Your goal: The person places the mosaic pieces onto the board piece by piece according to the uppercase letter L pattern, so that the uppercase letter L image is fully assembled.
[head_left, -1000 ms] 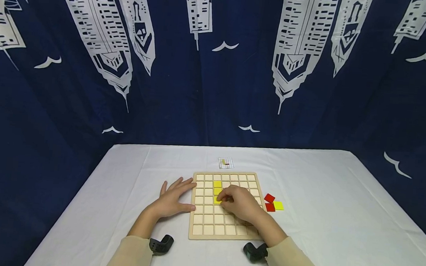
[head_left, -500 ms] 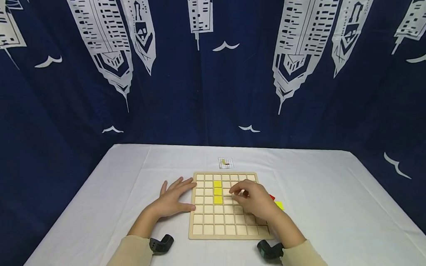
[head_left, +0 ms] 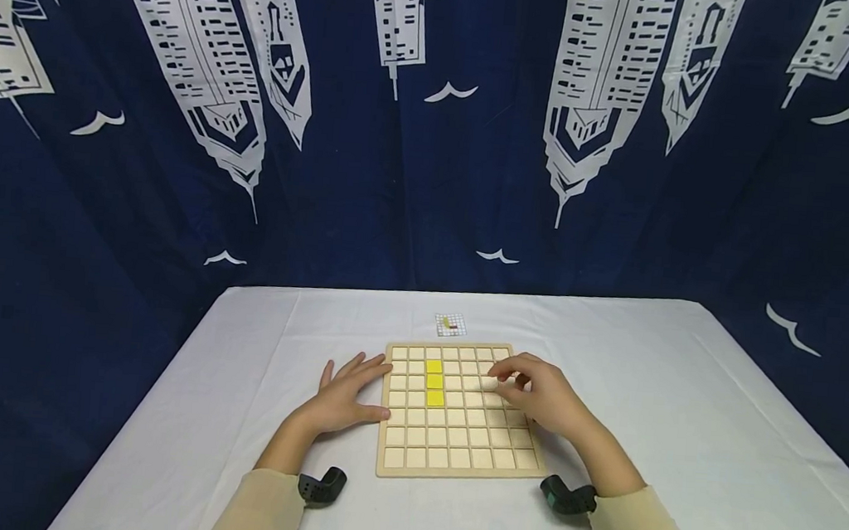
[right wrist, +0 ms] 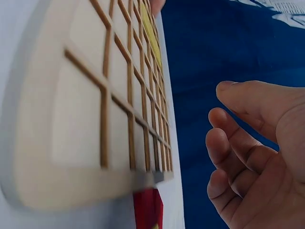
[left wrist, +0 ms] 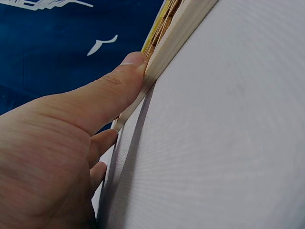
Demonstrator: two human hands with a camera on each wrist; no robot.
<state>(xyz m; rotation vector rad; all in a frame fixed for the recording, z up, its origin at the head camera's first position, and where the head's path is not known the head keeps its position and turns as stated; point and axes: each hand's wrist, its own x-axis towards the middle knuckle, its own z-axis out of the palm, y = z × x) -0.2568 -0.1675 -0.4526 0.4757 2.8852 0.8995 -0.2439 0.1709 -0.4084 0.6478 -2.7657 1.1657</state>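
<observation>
Here's my left hand (head_left: 339,400), left of centre, fingers spread and relaxed, thumb and forefinger touching the left edge of the wooden grid board (head_left: 437,438), which lies flat in the lower middle of the frame. Up close in the left wrist view, the thumb tip is right against that pale rim. Over on the other side, my right hand (head_left: 545,398) hangs above the board's right part, fingers loosely bent, a gap between thumb and fingertips, gripping nothing. Three yellow tiles (head_left: 434,380) sit in a straight line down the third column, second to fourth squares from the top. Just past the board's far edge lies a small card (head_left: 450,325), its printed grid bearing yellow and red marks. Then the right wrist view: a red patch (right wrist: 145,207) at bottom centre, just beside the rim, a speck of yellow at its foot; too cut off to count pieces. White surface (head_left: 680,443) all around, and a navy curtain (head_left: 417,173) with white upside-down towers and birds across the upper frame.
</observation>
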